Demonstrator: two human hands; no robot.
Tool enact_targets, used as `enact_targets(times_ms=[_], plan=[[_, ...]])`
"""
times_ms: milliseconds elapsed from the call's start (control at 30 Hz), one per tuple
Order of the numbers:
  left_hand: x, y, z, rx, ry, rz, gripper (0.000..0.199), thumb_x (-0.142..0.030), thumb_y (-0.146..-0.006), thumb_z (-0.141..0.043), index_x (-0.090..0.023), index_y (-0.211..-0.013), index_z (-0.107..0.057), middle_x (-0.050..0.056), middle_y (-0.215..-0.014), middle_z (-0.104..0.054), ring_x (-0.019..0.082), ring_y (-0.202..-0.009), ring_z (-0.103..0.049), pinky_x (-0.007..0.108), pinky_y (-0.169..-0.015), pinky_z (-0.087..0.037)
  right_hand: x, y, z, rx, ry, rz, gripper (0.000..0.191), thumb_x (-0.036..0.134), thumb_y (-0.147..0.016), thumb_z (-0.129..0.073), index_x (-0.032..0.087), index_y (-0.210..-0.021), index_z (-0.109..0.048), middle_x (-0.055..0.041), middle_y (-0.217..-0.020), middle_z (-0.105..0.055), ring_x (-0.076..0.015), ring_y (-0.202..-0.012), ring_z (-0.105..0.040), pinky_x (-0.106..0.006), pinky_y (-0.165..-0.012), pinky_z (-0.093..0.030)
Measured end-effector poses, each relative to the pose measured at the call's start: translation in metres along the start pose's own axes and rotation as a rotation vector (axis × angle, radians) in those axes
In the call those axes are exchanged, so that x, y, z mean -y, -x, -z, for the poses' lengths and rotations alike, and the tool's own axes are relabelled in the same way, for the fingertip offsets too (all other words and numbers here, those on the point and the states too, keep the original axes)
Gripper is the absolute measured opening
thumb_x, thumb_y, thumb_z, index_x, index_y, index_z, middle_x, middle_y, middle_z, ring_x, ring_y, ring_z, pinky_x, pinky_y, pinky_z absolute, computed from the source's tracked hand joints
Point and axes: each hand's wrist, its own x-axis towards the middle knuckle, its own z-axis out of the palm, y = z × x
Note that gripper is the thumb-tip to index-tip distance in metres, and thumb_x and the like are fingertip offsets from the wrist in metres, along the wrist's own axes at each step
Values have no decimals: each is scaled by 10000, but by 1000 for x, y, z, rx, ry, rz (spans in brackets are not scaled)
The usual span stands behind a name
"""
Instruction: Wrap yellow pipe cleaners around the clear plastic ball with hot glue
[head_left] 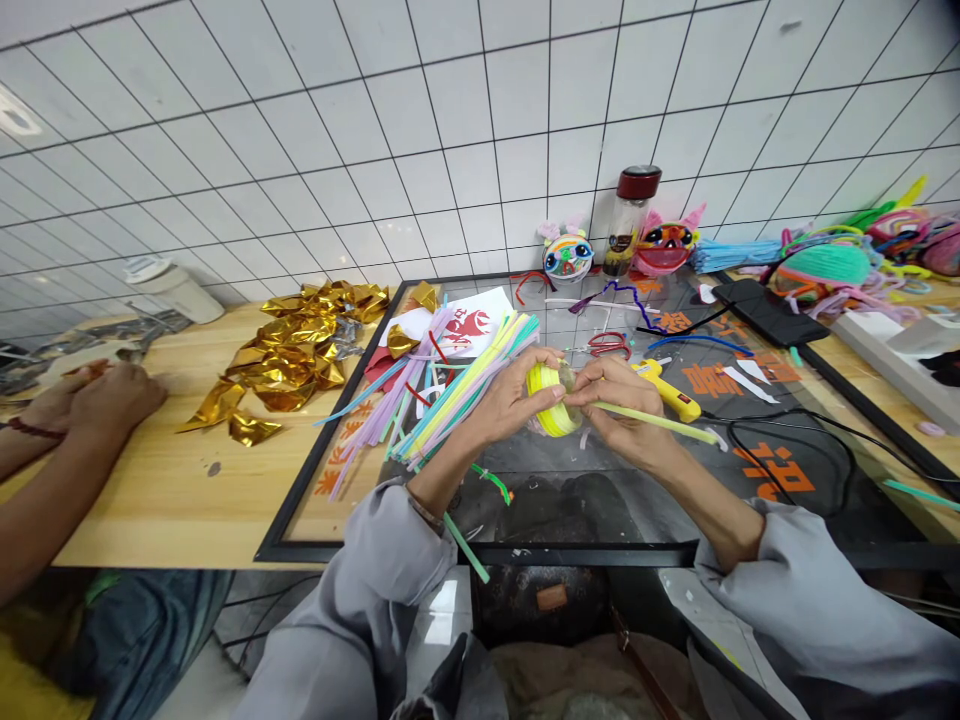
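Near the middle of the view, my left hand (pixel 517 397) is closed on a round yellow bundle (pixel 553 400), thumb across its front. My right hand (pixel 616 400) is closed at the bundle's right side, pinching a pale yellow-green strip (pixel 660 420) that runs out to the right past the hand. Beside my left forearm lies a pile of pastel pipe cleaners (pixel 457 395). A yellow glue gun (pixel 671 390) rests just right of my right hand, and red-handled scissors (pixel 609 344) lie behind it.
Another person's hands (pixel 112 395) are at the far left, near crumpled gold foil (pixel 292 350). At the back stand a lidded bottle (pixel 628 225) and two decorated heads (pixel 568 254). A black phone (pixel 772 310), cables and a white power strip (pixel 892 365) lie right.
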Motion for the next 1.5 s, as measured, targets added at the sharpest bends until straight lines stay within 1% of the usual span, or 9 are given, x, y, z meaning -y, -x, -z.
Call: enact_targets(times_ms=[133,333,500,600,800,967,1100,1267,1500], plan=[[1,0,-1,-6,5,8,264,-368,-873,-597,-202,-1049,-491,123,-1303,-596,237,-1259,-551,406,-1112,-382,-1,1,0,14,2,1,139,179,-911,-608,245,-866,-721,-36,-869,-659,-182,-828,-606,-360,-734,-461],[3,-2,-1,-16,6,13,264,-358,-850,-609,-202,-1032,-499,112,-1287,-604,239,-1242,-558,406,-1108,-387,0,0,-1,18,39,17,155,147,-904,-593,241,-872,-711,-27,-849,-664,-171,-809,-602,-349,-728,-459],[2,-2,0,-14,1,22,271,-366,-847,-608,-199,-1035,-505,109,-1282,-607,242,-1246,-559,411,-1116,-386,-2,0,-2,-10,61,15,100,173,-870,-641,240,-842,-710,-31,-828,-674,-182,-801,-622,-347,-713,-472],[0,-2,0,-12,-6,31,273,-374,-846,-609,-201,-1035,-513,104,-1279,-611,248,-1254,-558,415,-1121,-383,-4,1,-3,-13,72,22,58,208,-862,-662,236,-865,-713,-41,-837,-686,-195,-811,-631,-359,-715,-480],[2,-2,0,-9,3,35,284,-367,-850,-614,-193,-1052,-517,109,-1288,-604,242,-1246,-559,404,-1117,-389,-2,1,-2,-10,91,-7,51,208,-869,-651,234,-843,-686,-38,-833,-677,-192,-806,-619,-361,-722,-471],[7,0,-1,-40,17,24,404,-371,-834,-651,-198,-1162,-489,104,-1268,-594,239,-1230,-559,405,-1104,-407,-2,1,-2,8,96,-20,46,191,-862,-651,225,-833,-661,-39,-837,-671,-198,-828,-625,-368,-749,-466],[5,0,-1,-25,38,40,546,-373,-842,-651,-194,-1313,-443,119,-1331,-578,259,-1300,-528,409,-1125,-394,-2,2,-3,10,87,-34,57,184,-863,-644,228,-829,-653,-37,-835,-670,-193,-815,-617,-366,-743,-465],[2,0,2,11,-42,64,506,-394,-856,-622,-178,-1300,-516,116,-1370,-569,275,-1313,-514,404,-1142,-373,-2,2,-3,3,81,-36,60,188,-867,-640,231,-828,-657,-37,-837,-669,-191,-812,-614,-363,-736,-464],[1,-1,1,0,-58,65,444,-384,-852,-614,-185,-1241,-540,108,-1294,-602,268,-1257,-540,415,-1126,-390,-2,2,-2,32,64,-69,90,244,-896,-623,234,-820,-671,-41,-831,-684,-199,-819,-625,-381,-763,-480]])
